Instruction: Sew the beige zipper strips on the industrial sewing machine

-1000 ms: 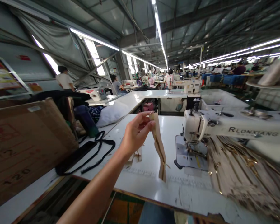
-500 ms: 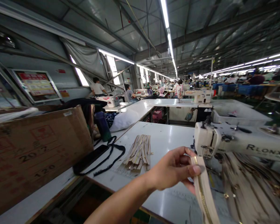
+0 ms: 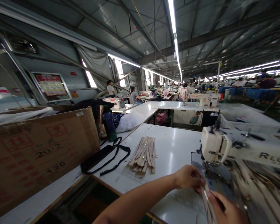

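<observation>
A beige zipper [image 3: 205, 199] hangs between my two hands, just in front of the sewing machine [image 3: 226, 146]. My left hand [image 3: 190, 179] pinches its upper end, fingers closed. Lower down, at the bottom right, my right hand [image 3: 226, 207] grips the same strip between thumb and fingers. Motion blurs the zipper's detail. Right of the hands, a big heap of beige zippers [image 3: 259, 186] with brass pulls lies under the machine's arm. A smaller fanned bundle of zippers [image 3: 143, 155] rests on the white tabletop [image 3: 170, 143] to the left.
A cardboard box [image 3: 44, 152] stands at the left. Beside it are a black phone [image 3: 99, 158], a black strap [image 3: 121, 160], a dark bottle [image 3: 109, 126] and a white bag [image 3: 130, 120]. A white bin [image 3: 254, 119] stands behind the machine. Other people sit farther back.
My right hand has come into view and taken hold of the zipper. My left hand has moved slightly right and down with it. The whole view has shifted a little.
</observation>
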Demonstrator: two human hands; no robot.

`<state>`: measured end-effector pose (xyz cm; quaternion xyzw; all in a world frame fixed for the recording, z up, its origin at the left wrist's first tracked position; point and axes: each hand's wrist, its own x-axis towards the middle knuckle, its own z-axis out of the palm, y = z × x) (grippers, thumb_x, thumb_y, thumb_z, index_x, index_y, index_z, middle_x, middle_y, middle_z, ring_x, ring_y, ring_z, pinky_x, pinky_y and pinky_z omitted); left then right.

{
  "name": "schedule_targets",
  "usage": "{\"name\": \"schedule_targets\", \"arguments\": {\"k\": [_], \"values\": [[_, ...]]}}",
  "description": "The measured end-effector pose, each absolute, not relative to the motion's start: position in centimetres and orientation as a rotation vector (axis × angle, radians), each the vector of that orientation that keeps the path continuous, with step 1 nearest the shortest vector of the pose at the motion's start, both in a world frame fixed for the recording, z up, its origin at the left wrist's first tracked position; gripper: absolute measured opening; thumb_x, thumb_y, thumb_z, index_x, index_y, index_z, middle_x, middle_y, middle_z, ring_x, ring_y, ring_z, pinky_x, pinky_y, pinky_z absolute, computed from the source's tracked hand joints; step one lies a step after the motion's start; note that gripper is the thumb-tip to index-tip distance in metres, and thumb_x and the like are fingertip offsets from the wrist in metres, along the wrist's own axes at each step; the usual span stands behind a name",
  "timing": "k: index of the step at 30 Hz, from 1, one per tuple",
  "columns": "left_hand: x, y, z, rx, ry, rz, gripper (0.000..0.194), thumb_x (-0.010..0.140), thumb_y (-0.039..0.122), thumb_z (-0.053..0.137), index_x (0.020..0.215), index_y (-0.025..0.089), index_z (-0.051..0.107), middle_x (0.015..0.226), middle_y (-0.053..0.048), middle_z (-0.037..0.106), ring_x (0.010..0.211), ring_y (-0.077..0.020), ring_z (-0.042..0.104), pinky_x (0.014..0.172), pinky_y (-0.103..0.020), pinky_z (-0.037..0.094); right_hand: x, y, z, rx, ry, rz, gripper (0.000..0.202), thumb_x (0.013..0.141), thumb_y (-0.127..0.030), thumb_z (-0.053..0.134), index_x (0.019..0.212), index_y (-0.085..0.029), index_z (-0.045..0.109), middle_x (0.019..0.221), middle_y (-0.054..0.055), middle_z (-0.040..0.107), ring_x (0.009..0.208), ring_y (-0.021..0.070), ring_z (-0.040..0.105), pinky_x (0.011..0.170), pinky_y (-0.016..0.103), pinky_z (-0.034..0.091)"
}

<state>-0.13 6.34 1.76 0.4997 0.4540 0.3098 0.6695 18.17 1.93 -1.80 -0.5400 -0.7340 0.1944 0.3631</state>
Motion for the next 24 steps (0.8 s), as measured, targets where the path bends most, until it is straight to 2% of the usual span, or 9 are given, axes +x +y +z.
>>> {"name": "schedule_targets", "arguments": {"k": [2,5,6,8,10,12,16,20,24], "values": [[0.2,7.0,1.6,1.177,1.153,0.734,0.018,0.073,0.024,0.071,0.080,0.013,0.058,0.059,0.002,0.059,0.050,-0.0121,0.057,0.057,-0.028,0.050,17.3,2.5,-1.3,-1.437,-1.916,0.372,0.036,0.085,-0.046,0.042,0.080,-0.025,0.071,0.071,0.007,0.073,0.063,0.0249,0.069,0.054,0.030,0.050],[0.4,7.8,1.7,1.447,1.370,0.769,0.036,0.071,0.019,0.074,0.101,0.016,0.054,0.062,0.006,0.054,0.054,-0.0137,0.057,0.057,-0.028,0.049,16.0,3.3,-0.5,-1.568,-2.014,0.191,0.037,0.089,-0.028,0.034,0.080,-0.019,0.069,0.076,0.010,0.072,0.068,0.0249,0.069,0.060,0.032,0.048],[0.5,8.0,1.8,1.611,1.414,0.761,0.038,0.071,0.020,0.075,0.103,0.017,0.054,0.066,0.005,0.055,0.058,-0.0143,0.058,0.060,-0.028,0.050,15.7,3.6,-0.2,-1.605,-2.057,0.167,0.036,0.090,-0.024,0.033,0.080,-0.017,0.068,0.078,0.011,0.072,0.070,0.0243,0.068,0.062,0.031,0.047],[0.4,8.2,2.1,1.969,1.448,0.749,0.031,0.074,0.023,0.074,0.101,0.019,0.058,0.083,0.000,0.059,0.073,-0.0161,0.060,0.071,-0.030,0.050,15.5,4.2,0.3,-1.667,-2.092,0.164,0.034,0.091,-0.018,0.034,0.083,-0.016,0.067,0.082,0.011,0.071,0.077,0.0232,0.068,0.067,0.030,0.046],[0.2,8.3,2.4,2.273,1.395,0.744,0.018,0.079,0.025,0.070,0.095,0.021,0.064,0.103,-0.004,0.058,0.089,-0.0184,0.059,0.082,-0.031,0.048,15.7,4.7,0.7,-1.704,-2.106,0.214,0.031,0.091,-0.016,0.038,0.086,-0.016,0.068,0.086,0.009,0.072,0.081,0.0219,0.068,0.071,0.028,0.044],[0.0,8.3,2.5,2.464,1.262,0.720,0.008,0.086,0.024,0.062,0.091,0.021,0.067,0.108,-0.004,0.058,0.097,-0.0191,0.057,0.086,-0.030,0.046,15.9,4.9,0.9,-1.722,-2.097,0.263,0.027,0.091,-0.017,0.042,0.089,-0.017,0.069,0.090,0.008,0.072,0.083,0.0208,0.067,0.073,0.027,0.043],[-0.3,8.2,2.2,2.582,1.088,0.702,0.018,0.093,0.022,0.051,0.091,0.018,0.068,0.095,-0.005,0.064,0.093,-0.0183,0.058,0.084,-0.027,0.047,16.1,4.8,1.0,-1.736,-2.036,0.261,0.026,0.092,-0.018,0.045,0.098,-0.016,0.070,0.095,0.008,0.071,0.088,0.0199,0.066,0.077,0.025,0.042],[-0.3,8.3,1.8,2.585,1.119,0.720,0.020,0.094,0.022,0.049,0.093,0.017,0.068,0.094,-0.006,0.065,0.090,-0.0181,0.060,0.082,-0.027,0.048,15.8,4.7,0.7,-1.736,-1.996,0.258,0.026,0.092,-0.019,0.046,0.102,-0.014,0.070,0.094,0.009,0.071,0.089,0.0198,0.066,0.079,0.024,0.043],[-0.3,8.3,2.0,2.645,1.091,0.666,0.025,0.096,0.023,0.046,0.112,0.019,0.065,0.098,-0.006,0.066,0.091,-0.0191,0.060,0.081,-0.027,0.048,15.8,4.8,0.2,-1.738,-1.985,0.232,0.024,0.091,-0.018,0.048,0.096,-0.015,0.072,0.091,0.009,0.071,0.085,0.0201,0.066,0.076,0.025,0.043]]}}
